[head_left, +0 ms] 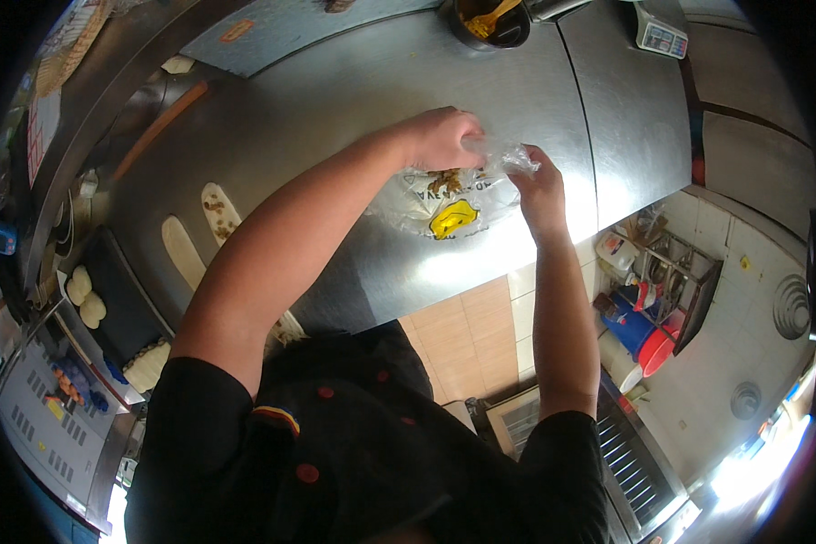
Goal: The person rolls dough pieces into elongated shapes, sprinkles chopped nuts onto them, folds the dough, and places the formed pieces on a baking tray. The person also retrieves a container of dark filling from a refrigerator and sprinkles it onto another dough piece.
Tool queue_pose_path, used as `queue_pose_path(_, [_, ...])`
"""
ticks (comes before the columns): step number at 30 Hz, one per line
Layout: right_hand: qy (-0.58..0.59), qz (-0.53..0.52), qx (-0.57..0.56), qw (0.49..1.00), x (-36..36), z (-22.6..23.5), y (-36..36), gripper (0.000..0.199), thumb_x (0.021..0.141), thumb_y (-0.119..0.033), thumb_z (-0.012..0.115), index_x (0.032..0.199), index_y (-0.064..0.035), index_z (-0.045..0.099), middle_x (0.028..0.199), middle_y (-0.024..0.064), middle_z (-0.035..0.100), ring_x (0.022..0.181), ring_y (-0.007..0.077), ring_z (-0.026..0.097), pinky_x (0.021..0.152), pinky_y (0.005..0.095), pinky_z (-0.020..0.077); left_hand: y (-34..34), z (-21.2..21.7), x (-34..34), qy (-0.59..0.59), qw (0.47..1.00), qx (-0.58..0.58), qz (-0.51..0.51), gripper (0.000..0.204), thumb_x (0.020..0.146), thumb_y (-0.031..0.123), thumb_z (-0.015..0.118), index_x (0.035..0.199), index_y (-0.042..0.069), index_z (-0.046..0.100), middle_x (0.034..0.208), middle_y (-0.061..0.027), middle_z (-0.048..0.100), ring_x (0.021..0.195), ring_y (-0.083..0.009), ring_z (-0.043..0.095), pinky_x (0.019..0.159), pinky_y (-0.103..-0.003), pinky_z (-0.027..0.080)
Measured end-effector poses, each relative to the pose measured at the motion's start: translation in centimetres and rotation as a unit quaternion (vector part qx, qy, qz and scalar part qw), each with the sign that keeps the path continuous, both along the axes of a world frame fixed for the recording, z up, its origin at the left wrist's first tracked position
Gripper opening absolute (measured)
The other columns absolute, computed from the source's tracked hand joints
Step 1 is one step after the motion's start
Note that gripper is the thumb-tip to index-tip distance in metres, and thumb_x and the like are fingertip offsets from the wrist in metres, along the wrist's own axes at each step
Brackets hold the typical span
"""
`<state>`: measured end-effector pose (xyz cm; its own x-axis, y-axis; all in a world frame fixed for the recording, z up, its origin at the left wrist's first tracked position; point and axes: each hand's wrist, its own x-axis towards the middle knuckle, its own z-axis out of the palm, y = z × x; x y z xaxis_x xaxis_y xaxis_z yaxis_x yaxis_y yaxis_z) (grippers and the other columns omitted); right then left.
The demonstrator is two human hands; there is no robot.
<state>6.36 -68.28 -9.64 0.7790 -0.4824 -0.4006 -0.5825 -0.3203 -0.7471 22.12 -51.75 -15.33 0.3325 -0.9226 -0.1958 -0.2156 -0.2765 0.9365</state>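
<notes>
A clear plastic bag point(408, 204) with dark lettering and a yellow printed patch lies on the steel worktable. Brown, crumbly food pieces point(447, 183) show inside it. My left hand point(446, 138) is closed at the far left of the bag's mouth, its fingertips partly hidden by the plastic. At the opposite side, my right hand point(539, 184) pinches the bunched rim. Left of my left forearm lie a long dough strip point(219, 211) with brown bits on it and a plain dough strip point(182, 249). My left arm partly covers the topped strip.
At the far edge of the worktable point(354, 100) stands a dark pot point(505, 33) with a yellow utensil. A digital scale point(661, 38) sits at the far right. On the left are a dark tray point(122, 295) and pale dough pieces point(85, 295). A wooden stick point(161, 129) lies farther back.
</notes>
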Motion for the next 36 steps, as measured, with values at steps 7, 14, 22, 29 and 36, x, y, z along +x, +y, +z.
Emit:
queue_pose_path(7, [-0.246, 0.064, -0.372, 0.893, -2.8, 2.1, 5.0, 0.035, 0.076, 0.006, 0.073, 0.108, -0.0051, 0.064, 0.105, 0.0116, 0.066, 0.103, 0.0297, 0.06, 0.093, 0.0401, 0.0494, -0.2, 2.0, 0.1, -0.055, 0.995, 0.081, -0.004, 0.049, 0.081, 0.031, 0.08, 0.112, -0.005, 0.069, 0.115, -0.0233, 0.07, 0.108, -0.0357, 0.067, 0.095, -0.04, 0.052])
queue_pose_path(14, [-0.135, -0.295, 0.197, 0.925, -2.2, -1.9, 8.9, 0.024, 0.094, -0.01, 0.074, 0.106, 0.0064, 0.062, 0.096, 0.0126, 0.071, 0.085, 0.0183, 0.07, 0.076, 0.0289, 0.0582, 0.1, 1.7, 0.0, -0.069, 0.996, 0.044, 0.022, 0.044, 0.08, 0.026, 0.079, 0.114, -0.001, 0.072, 0.11, -0.0204, 0.073, 0.104, -0.0356, 0.07, 0.094, -0.04, 0.054])
queue_pose_path(22, [-0.185, -0.359, 0.344, 0.847, -1.3, -4.8, 8.3, 0.015, 0.094, -0.002, 0.072, 0.104, 0.0051, 0.063, 0.096, 0.0115, 0.07, 0.083, 0.0193, 0.07, 0.081, 0.0293, 0.0594, -0.1, 1.6, -0.3, -0.024, 0.997, 0.055, 0.051, 0.038, 0.084, 0.022, 0.076, 0.112, -0.003, 0.069, 0.112, -0.022, 0.072, 0.105, -0.0349, 0.07, 0.09, -0.04, 0.053])
queue_pose_path(29, [-0.109, -0.342, 0.289, 0.888, -2.7, -5.3, 8.4, 0.015, 0.094, -0.001, 0.068, 0.106, 0.0072, 0.067, 0.095, 0.0112, 0.071, 0.085, 0.0201, 0.071, 0.081, 0.0299, 0.0588, -0.7, 1.2, -0.5, -0.008, 0.989, 0.018, 0.149, 0.039, 0.086, 0.024, 0.073, 0.118, 0.002, 0.068, 0.109, -0.0181, 0.074, 0.105, -0.0341, 0.07, 0.092, -0.04, 0.053])
queue_pose_path(36, [-0.123, 0.105, -0.3, 0.94, 0.5, -7.4, 8.6, 0.028, 0.087, -0.012, 0.069, 0.114, -0.0042, 0.067, 0.12, 0.0133, 0.066, 0.114, 0.0339, 0.062, 0.096, 0.0446, 0.0496, 0.3, 0.5, -0.3, 0.004, 0.988, -0.009, 0.153, 0.055, 0.086, 0.022, 0.076, 0.135, 0.003, 0.058, 0.134, -0.0158, 0.064, 0.128, -0.0275, 0.06, 0.107, -0.038, 0.047])
